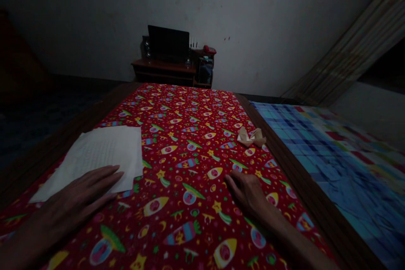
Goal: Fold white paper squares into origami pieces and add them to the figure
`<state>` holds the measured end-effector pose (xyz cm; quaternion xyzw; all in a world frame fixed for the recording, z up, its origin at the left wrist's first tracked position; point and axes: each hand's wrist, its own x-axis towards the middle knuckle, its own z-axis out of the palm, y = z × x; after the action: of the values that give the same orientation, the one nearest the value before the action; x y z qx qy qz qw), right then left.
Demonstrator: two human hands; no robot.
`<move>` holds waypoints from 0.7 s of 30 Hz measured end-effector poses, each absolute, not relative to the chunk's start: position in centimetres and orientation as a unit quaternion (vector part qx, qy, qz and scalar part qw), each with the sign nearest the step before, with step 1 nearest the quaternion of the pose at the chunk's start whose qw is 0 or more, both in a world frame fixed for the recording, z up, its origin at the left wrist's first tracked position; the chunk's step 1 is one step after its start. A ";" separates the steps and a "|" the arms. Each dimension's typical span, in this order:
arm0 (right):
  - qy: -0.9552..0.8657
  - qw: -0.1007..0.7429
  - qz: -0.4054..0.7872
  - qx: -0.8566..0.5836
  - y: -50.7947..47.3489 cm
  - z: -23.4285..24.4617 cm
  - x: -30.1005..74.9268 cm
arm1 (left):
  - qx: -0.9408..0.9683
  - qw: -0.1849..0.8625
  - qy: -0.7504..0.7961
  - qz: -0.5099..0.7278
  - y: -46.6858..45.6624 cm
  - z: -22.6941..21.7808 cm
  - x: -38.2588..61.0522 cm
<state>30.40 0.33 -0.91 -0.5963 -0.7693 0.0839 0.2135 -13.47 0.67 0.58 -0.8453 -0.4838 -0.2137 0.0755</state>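
Observation:
My left hand (79, 194) lies flat, with its fingertips resting on a stack of white paper sheets (95, 160). The sheets lie slightly askew on a red cloth (190, 135) printed with colourful rockets and stars. My right hand (245, 192) rests on the cloth with its fingers loosely bent, holding nothing. Ahead and to its right, a crumpled piece of tan paper (251, 137) lies near the cloth's right edge, apart from the hand.
A dark wooden table edge (297, 168) borders the cloth on the right, beyond which lies a blue checked mat (325, 156). A dark screen (168, 43) stands on a low wooden cabinet (161, 69) against the far wall. A striped curtain (348, 46) hangs at the right.

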 end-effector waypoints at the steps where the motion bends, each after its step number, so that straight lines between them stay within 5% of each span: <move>1: -0.772 0.213 0.080 -0.593 0.4 -1.0 30.5 | -0.855 0.070 -0.474 -0.198 0.8 0.7 -13.7; 10: -0.782 0.215 0.068 -0.581 0.2 -0.9 30.5 | -0.790 0.072 -0.567 -0.223 0.9 1.4 -14.2; 21: -0.785 0.214 0.045 -0.580 0.3 -0.9 30.4 | -0.853 0.093 -0.488 -0.158 0.4 -0.4 -12.3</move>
<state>30.42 0.34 -0.91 -0.5802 -0.7846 0.0453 0.2139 -12.28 0.40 -0.36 -0.8533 -0.4881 -0.1577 0.0935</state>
